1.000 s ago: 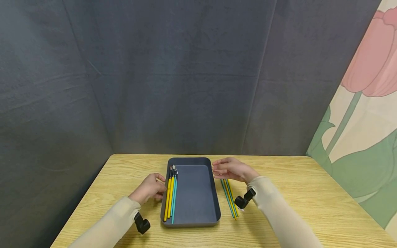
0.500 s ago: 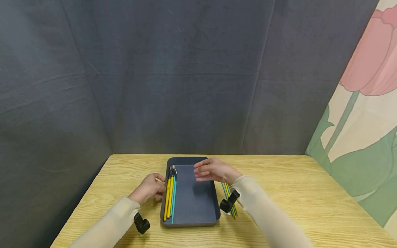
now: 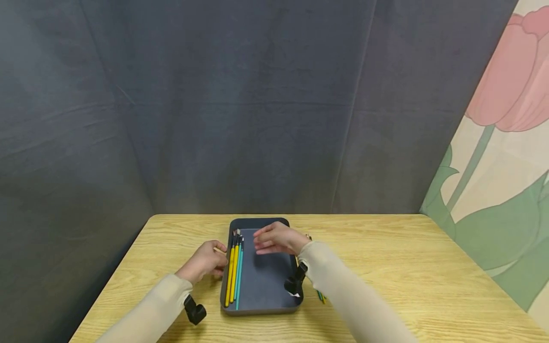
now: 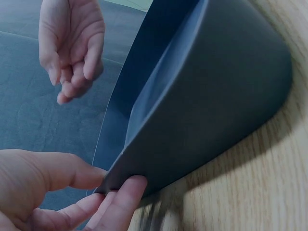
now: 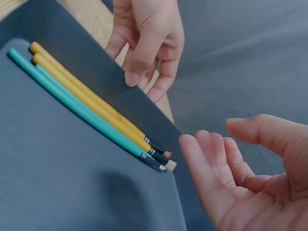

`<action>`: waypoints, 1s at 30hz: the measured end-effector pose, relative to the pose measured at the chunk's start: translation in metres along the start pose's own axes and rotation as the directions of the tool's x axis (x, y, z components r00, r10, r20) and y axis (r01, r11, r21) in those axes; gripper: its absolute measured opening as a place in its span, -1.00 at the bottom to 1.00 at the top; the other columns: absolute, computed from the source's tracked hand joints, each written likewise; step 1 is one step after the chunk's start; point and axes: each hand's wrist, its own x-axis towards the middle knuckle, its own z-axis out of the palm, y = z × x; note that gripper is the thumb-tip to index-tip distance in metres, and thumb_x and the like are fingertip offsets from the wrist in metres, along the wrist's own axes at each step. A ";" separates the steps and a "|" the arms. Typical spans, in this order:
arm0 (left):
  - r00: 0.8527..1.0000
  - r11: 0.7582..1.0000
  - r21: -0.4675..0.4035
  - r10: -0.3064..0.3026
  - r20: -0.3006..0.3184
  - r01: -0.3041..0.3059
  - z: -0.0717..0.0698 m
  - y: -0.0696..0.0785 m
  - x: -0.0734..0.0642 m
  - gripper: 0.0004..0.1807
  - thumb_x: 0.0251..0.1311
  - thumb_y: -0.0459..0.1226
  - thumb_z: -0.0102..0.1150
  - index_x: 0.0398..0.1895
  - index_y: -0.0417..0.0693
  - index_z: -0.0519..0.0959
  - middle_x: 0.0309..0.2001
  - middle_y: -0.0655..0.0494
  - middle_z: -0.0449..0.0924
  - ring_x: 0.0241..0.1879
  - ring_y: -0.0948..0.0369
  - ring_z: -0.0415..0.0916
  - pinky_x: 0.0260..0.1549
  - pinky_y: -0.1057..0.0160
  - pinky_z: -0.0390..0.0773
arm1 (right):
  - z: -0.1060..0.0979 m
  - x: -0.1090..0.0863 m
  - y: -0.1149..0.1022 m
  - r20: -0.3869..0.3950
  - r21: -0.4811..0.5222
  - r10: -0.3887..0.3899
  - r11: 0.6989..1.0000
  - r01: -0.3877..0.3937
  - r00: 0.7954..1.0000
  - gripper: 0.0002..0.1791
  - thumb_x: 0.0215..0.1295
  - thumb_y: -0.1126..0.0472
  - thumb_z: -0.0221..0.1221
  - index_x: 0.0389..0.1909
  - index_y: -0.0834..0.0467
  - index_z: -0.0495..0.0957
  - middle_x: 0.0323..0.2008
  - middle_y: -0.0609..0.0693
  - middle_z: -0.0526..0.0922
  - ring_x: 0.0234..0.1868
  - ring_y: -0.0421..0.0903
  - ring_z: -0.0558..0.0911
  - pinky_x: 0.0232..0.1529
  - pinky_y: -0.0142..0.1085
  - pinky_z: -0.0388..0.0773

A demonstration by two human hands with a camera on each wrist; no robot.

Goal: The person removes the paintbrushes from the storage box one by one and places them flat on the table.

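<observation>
A dark grey rectangular tray (image 3: pixel 268 278) lies on the table, its left rim held by my left hand (image 3: pixel 206 261). In the left wrist view the thumb (image 4: pixel 72 171) is on one side of the rim and the fingers curl against the outer wall. Several paintbrushes (image 5: pixel 86 96) with yellow and turquoise handles lie side by side along the tray's left wall, bristles at the far end. Over the tray's right half hovers my right hand (image 3: pixel 279 239), holding nothing, fingers loosely bent and apart from the thumb. Its shadow falls on the tray floor.
More brushes (image 3: pixel 321 297) lie on the table to the right of the tray, mostly hidden by the right sleeve (image 3: pixel 343 286). A dark grey curtain (image 3: pixel 257 119) hangs behind the light wooden table (image 3: pixel 386 267). Tulip-patterned fabric (image 3: pixel 493 190) is at the right.
My right hand has moved left, from beside the tray's right rim to over its inside, and its sleeve now covers most of the brushes on the table. The left hand stays at the rim.
</observation>
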 end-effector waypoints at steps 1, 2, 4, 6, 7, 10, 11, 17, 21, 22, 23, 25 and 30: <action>1.000 1.000 -0.003 0.000 0.001 0.000 0.000 0.000 0.000 -0.62 -0.02 -0.60 0.02 -0.06 -0.39 0.34 -0.35 -0.11 0.44 -0.42 0.11 0.47 -0.51 0.18 0.62 | 0.001 0.002 0.001 -0.005 -0.003 0.007 1.000 -0.007 1.000 -0.65 0.34 0.37 0.09 0.10 0.42 0.45 -0.07 0.27 0.60 -0.06 0.10 0.64 0.08 -0.04 0.56; 1.000 1.000 -0.005 0.001 0.003 -0.001 0.000 0.000 0.000 -0.62 -0.02 -0.60 0.02 -0.05 -0.39 0.34 -0.36 -0.11 0.44 -0.43 0.11 0.46 -0.51 0.18 0.62 | 0.002 0.004 0.001 -0.007 -0.006 0.014 1.000 -0.014 1.000 -0.64 0.34 0.37 0.09 0.11 0.43 0.45 -0.03 0.31 0.59 -0.06 0.10 0.64 0.08 -0.04 0.56; 1.000 1.000 -0.008 0.002 0.004 -0.002 0.000 0.000 0.001 -0.62 -0.02 -0.60 0.02 -0.05 -0.39 0.34 -0.37 -0.11 0.43 -0.43 0.11 0.46 -0.51 0.18 0.62 | 0.004 0.007 0.001 -0.008 -0.011 0.030 0.999 -0.030 1.000 -0.62 0.35 0.36 0.09 0.14 0.44 0.43 0.04 0.36 0.55 -0.09 0.07 0.64 0.08 -0.06 0.56; 1.000 1.000 -0.011 0.002 0.005 -0.002 0.000 0.000 0.002 -0.62 -0.02 -0.60 0.02 -0.05 -0.39 0.34 -0.38 -0.11 0.43 -0.44 0.11 0.46 -0.51 0.18 0.62 | 0.006 0.010 0.001 -0.004 -0.007 0.049 0.999 -0.049 0.999 -0.59 0.35 0.35 0.09 0.17 0.45 0.41 0.09 0.39 0.52 -0.12 0.02 0.64 0.08 -0.08 0.57; 1.000 1.000 -0.011 0.002 0.004 -0.002 0.000 0.000 0.002 -0.62 -0.03 -0.59 0.02 -0.05 -0.39 0.34 -0.38 -0.11 0.43 -0.44 0.12 0.46 -0.51 0.18 0.62 | 0.008 0.011 0.000 -0.001 -0.005 0.057 0.998 -0.057 0.998 -0.58 0.36 0.34 0.08 0.19 0.45 0.40 0.10 0.39 0.51 -0.14 0.00 0.64 0.08 -0.08 0.57; 1.000 1.000 -0.012 -0.004 0.000 0.004 0.000 0.001 0.003 -0.61 -0.05 -0.59 0.02 -0.06 -0.38 0.35 -0.38 -0.10 0.42 -0.44 0.12 0.46 -0.53 0.20 0.61 | 0.011 0.015 0.000 -0.002 0.007 0.074 0.997 -0.074 0.997 -0.57 0.37 0.34 0.08 0.20 0.45 0.39 0.11 0.39 0.51 -0.20 -0.06 0.63 0.07 -0.10 0.58; 1.000 1.000 -0.014 -0.005 0.000 0.005 0.000 0.001 0.003 -0.61 -0.05 -0.60 0.02 -0.06 -0.39 0.35 -0.37 -0.10 0.42 -0.44 0.12 0.46 -0.53 0.20 0.61 | 0.012 0.016 0.000 -0.003 0.008 0.077 0.997 -0.077 0.997 -0.58 0.37 0.35 0.07 0.20 0.46 0.39 0.12 0.40 0.50 -0.21 -0.06 0.63 0.06 -0.10 0.58; 1.000 1.000 -0.016 -0.007 0.011 0.007 0.000 0.001 0.002 -0.61 -0.03 -0.59 0.03 -0.05 -0.38 0.34 -0.34 -0.10 0.42 -0.43 0.10 0.47 -0.51 0.18 0.61 | 0.020 0.024 0.003 -0.014 0.040 0.102 0.994 -0.101 0.995 -0.60 0.36 0.38 0.06 0.17 0.48 0.39 0.08 0.40 0.54 -0.20 -0.04 0.64 0.01 -0.13 0.62; 1.000 1.000 -0.016 -0.006 0.012 0.007 -0.001 0.001 0.001 -0.61 -0.03 -0.60 0.02 -0.04 -0.38 0.34 -0.35 -0.10 0.42 -0.43 0.10 0.46 -0.51 0.17 0.61 | 0.023 0.028 0.004 -0.027 0.048 0.115 0.992 -0.114 0.993 -0.61 0.35 0.37 0.07 0.14 0.48 0.42 -0.07 0.31 0.62 -0.25 -0.06 0.63 0.00 -0.14 0.62; 1.000 1.000 -0.015 -0.005 0.012 0.006 -0.002 0.001 0.001 -0.61 -0.03 -0.60 0.02 -0.05 -0.38 0.34 -0.35 -0.10 0.42 -0.43 0.10 0.46 -0.51 0.17 0.61 | 0.023 0.029 0.005 -0.033 0.043 0.116 0.992 -0.115 0.993 -0.62 0.35 0.37 0.08 0.13 0.48 0.42 -0.11 0.28 0.63 -0.26 -0.07 0.63 0.00 -0.14 0.62; 1.000 1.000 -0.017 -0.005 0.012 0.005 -0.002 0.001 0.001 -0.61 -0.03 -0.60 0.02 -0.05 -0.38 0.33 -0.36 -0.10 0.41 -0.43 0.10 0.46 -0.51 0.17 0.61 | 0.024 0.030 0.006 -0.039 0.039 0.121 0.992 -0.120 0.992 -0.62 0.34 0.37 0.08 0.12 0.48 0.44 -0.15 0.25 0.64 -0.29 -0.08 0.63 -0.01 -0.14 0.63; 1.000 1.000 -0.017 -0.003 0.013 0.003 -0.002 0.001 0.001 -0.61 -0.03 -0.60 0.01 -0.05 -0.38 0.33 -0.36 -0.10 0.41 -0.43 0.10 0.46 -0.50 0.16 0.61 | 0.025 0.032 0.007 -0.051 0.025 0.129 0.991 -0.128 0.990 -0.64 0.33 0.37 0.10 0.10 0.47 0.46 -0.22 0.20 0.64 -0.32 -0.09 0.62 -0.03 -0.15 0.64; 1.000 1.000 -0.019 -0.002 0.018 0.002 -0.002 0.001 0.000 -0.63 -0.01 -0.60 0.01 -0.06 -0.38 0.33 -0.35 -0.10 0.41 -0.43 0.10 0.47 -0.49 0.15 0.62 | 0.031 0.036 0.011 -0.076 -0.006 0.161 0.987 -0.162 0.984 -0.71 0.27 0.41 0.14 -0.02 0.46 0.52 -0.38 0.12 0.62 -0.40 -0.11 0.62 -0.03 -0.13 0.63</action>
